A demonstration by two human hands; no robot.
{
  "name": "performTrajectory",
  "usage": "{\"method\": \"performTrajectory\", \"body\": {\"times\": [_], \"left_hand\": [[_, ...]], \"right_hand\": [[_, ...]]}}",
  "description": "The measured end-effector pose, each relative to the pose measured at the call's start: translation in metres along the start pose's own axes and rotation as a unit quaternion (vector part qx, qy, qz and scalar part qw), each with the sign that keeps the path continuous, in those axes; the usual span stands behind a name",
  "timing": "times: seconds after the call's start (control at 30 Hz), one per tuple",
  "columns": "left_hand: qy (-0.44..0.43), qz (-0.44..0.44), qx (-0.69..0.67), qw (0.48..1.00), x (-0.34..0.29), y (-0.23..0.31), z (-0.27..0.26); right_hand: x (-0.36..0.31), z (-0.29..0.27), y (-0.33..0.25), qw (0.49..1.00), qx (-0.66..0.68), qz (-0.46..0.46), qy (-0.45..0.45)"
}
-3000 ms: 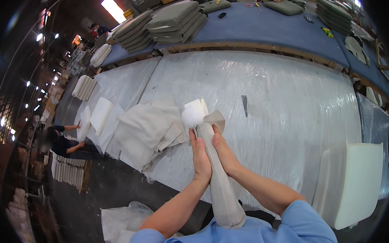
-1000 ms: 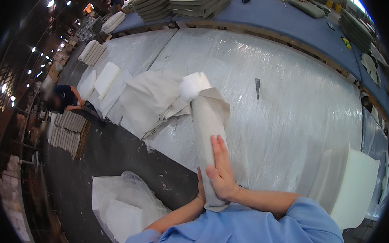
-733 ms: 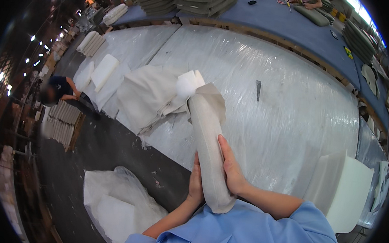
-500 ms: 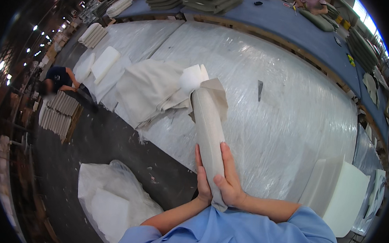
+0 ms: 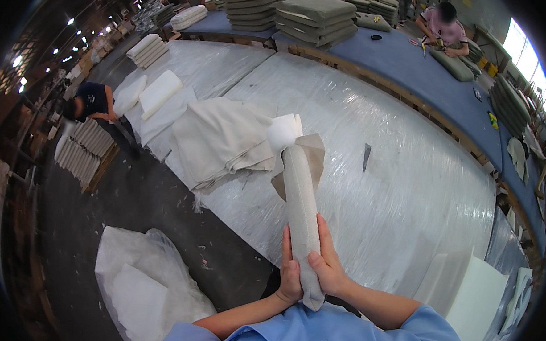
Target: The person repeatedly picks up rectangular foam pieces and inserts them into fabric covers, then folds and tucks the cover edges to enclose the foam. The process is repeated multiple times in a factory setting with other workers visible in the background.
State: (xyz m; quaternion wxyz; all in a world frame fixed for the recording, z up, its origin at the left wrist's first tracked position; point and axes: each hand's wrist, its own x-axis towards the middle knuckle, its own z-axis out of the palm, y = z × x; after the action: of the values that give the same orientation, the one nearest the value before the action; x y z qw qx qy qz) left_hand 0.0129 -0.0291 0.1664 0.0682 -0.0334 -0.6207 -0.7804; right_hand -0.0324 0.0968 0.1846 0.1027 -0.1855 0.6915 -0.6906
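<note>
Left hand (image 5: 291, 279) and right hand (image 5: 329, 271) holding near end of grey cover (image 5: 301, 200) from both sides, white foam (image 5: 282, 133) poking out far end over bench (image 5: 415, 172), right of fabric pile (image 5: 216, 140).

Passage right of cushion (image 5: 301, 212), over plastic-covered table (image 5: 415, 172); fabric pile (image 5: 219, 137) blocks far end's left.

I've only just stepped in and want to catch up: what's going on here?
A person in a blue shirt holds a padded light grey fabric cover on edge, the left hand on its left side and the right hand on its right. The far end is open, its flaps spread, with white padding showing there. Beside it, loose grey fabric lies on the plastic-wrapped table.
</note>
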Motion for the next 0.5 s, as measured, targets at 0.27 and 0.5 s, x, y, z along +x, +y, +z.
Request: {"method": "performTrajectory", "body": {"times": [0.27,0.5], "left_hand": [[-0.026,-0.032,0.025,0.999,0.118,0.006,-0.017],[0.137,-0.002,0.027,0.99,0.138,-0.019,-0.002]], "right_hand": [[0.077,-0.028,0.004,0.998,0.047,0.04,-0.007],[0.126,-0.032,-0.007,0.994,-0.065,0.011,-0.084]]}}
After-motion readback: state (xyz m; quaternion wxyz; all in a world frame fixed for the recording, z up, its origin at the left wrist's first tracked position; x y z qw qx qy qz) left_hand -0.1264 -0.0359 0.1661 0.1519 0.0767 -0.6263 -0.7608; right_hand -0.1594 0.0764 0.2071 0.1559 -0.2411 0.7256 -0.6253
